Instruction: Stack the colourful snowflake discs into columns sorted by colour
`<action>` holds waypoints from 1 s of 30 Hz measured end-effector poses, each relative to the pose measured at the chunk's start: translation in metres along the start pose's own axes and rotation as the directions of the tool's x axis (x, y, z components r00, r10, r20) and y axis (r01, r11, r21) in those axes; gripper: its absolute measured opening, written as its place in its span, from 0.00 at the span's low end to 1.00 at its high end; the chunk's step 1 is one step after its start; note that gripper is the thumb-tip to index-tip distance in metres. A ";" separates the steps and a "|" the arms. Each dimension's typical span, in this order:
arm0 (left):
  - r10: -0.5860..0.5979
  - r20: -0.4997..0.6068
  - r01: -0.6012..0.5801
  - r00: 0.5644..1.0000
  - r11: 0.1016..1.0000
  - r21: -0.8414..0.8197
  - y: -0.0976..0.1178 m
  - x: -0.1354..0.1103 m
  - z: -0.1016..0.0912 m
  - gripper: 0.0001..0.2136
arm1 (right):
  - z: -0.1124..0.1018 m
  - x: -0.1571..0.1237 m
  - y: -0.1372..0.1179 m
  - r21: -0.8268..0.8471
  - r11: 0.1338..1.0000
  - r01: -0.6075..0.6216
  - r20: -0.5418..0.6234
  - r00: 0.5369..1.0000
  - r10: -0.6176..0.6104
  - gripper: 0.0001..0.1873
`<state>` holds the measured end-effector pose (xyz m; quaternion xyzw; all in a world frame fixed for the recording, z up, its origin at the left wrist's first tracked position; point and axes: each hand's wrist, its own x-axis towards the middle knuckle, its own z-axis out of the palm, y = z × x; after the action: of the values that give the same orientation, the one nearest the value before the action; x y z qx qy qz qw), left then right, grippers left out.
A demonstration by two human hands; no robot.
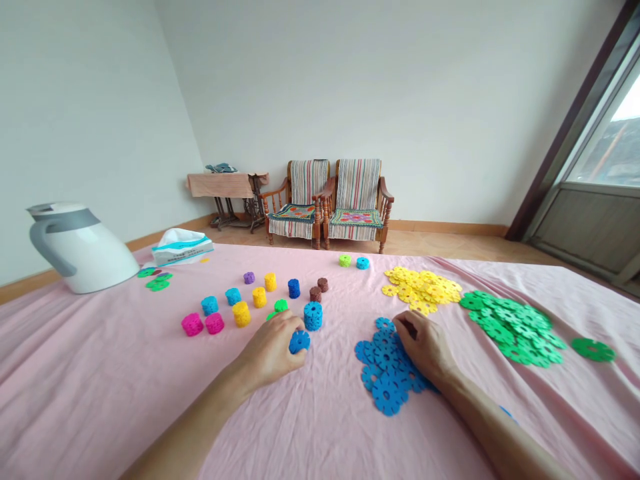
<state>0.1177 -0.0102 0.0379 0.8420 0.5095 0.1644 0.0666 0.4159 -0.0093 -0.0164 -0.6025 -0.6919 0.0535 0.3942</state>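
Note:
Curled round a short stack of blue notched plastic discs [299, 342], my left hand [273, 350] is closed beside a taller blue stack [313, 317]. A green stack [281, 305] shows partly behind its knuckles. My right hand [424, 343] is at the right side of a loose pile of blue discs [387, 373], covering part of it. Its fingers are bent together, and what they pinch, if anything, is hidden. Beyond that hand lies a heap of yellow discs [423, 288], with a heap of green discs [513, 327] to the right.
Several small stacks, including pink [192, 325], yellow [241, 313] and brown [315, 294], stand left of centre on the pink cloth [165, 407]. A white jug [95, 257] and a tissue pack [183, 248] are at far left. Two chairs [357, 193] stand beyond the cloth.

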 end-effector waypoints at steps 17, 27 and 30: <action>0.015 0.119 -0.016 0.993 1.000 0.014 -0.002 -0.005 -0.003 0.20 | 0.001 0.000 0.001 0.026 1.000 -0.001 0.021 1.000 0.000 0.12; 0.032 0.234 -0.045 0.972 0.998 0.049 0.002 -0.010 -0.012 0.23 | 0.003 -0.001 0.003 0.001 1.000 0.020 0.038 0.999 -0.020 0.13; 0.051 0.246 -0.062 0.968 0.997 0.040 0.002 -0.011 -0.012 0.23 | 0.003 -0.001 0.005 -0.011 1.000 0.023 0.041 0.999 -0.022 0.13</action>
<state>0.1108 -0.0211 0.0473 0.8713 0.4770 0.0492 0.1043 0.4176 -0.0072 -0.0217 -0.5957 -0.7070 0.0573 0.3769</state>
